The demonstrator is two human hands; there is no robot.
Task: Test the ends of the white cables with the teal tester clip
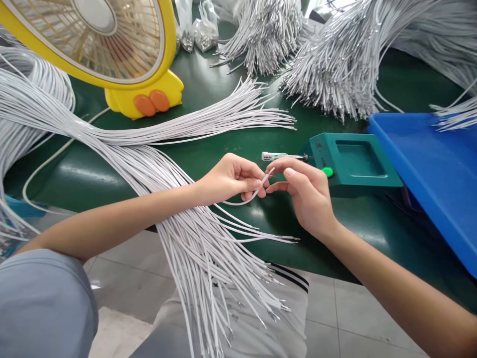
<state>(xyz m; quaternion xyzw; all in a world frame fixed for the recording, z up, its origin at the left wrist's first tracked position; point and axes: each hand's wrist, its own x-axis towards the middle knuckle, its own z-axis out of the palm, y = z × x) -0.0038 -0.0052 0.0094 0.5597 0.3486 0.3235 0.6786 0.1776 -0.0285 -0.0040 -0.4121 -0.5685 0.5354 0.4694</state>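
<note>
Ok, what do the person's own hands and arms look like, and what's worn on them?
The left hand and right hand are ungloved, with no ring or watch visible. Both forearms are bare. A plain, short grey-blue sleeve covers the left upper arm; the right sleeve is out of view.

- From here I see the left hand (236, 178) pinching a white wire (265, 179) near its tip.
- I see the right hand (311, 196) curled just beside it.
- Beyond, I see a yellow fan (112, 54).

there are two hands (233, 181), one fan (136, 44) and one green device (352, 161).
</note>
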